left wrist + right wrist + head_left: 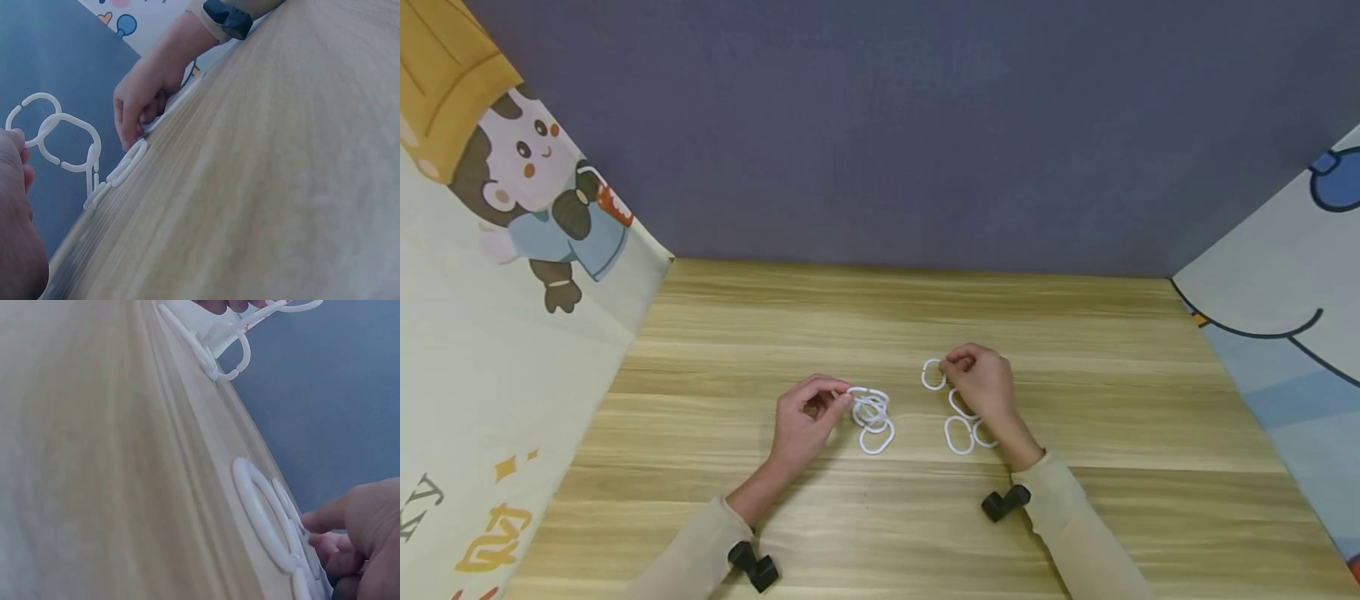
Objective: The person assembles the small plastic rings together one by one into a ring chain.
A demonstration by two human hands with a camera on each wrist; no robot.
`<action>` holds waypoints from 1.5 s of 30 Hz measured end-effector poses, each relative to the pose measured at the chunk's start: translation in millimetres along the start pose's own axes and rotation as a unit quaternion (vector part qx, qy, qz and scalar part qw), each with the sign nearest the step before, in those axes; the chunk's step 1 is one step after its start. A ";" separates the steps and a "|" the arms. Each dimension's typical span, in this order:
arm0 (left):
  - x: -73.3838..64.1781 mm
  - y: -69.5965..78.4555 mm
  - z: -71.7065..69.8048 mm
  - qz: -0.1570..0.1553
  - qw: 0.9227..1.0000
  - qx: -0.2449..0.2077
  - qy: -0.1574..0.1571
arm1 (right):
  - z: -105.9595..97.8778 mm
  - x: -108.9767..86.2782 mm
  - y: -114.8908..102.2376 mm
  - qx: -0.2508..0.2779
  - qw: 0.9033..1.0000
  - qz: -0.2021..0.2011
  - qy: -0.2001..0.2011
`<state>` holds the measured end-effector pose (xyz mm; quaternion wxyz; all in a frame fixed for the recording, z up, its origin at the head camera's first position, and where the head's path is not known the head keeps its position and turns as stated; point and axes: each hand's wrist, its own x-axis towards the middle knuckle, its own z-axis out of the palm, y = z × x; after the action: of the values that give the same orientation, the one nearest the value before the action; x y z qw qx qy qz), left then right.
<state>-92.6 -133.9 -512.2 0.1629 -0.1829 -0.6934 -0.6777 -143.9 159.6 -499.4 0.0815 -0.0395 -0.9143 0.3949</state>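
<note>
My left hand (805,417) pinches a white oval plastic link (44,95) between thumb and fingertips. From it hangs a short chain of white links (94,137), its lower end resting on the table. The links have a small gap in their outline. My right hand (985,379) is to the right, its thumb and forefinger pinching the edge of a single white link (923,377). Just below that hand several more white links (948,435) lie flat on the wood, partly hidden by the hand and wrist. In the right wrist view one link (253,503) lies close by the right fingers.
The wood-grain table (925,533) is bounded by a dark blue-grey panel (880,133) at the back. Light panels with cartoon prints (572,208) stand at the left and right. Each sleeve carries a black wrist camera (754,567).
</note>
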 end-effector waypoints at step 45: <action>-3.0 1.0 -0.8 -0.004 1.000 -0.001 -0.007 | 5.2 -19.7 -21.3 0.040 0.998 -0.011 -0.040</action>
<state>-89.5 -134.7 -512.7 0.1557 -0.1850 -0.6944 -0.6778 -125.6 138.6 -489.7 0.0504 -0.0099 -0.9005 0.4317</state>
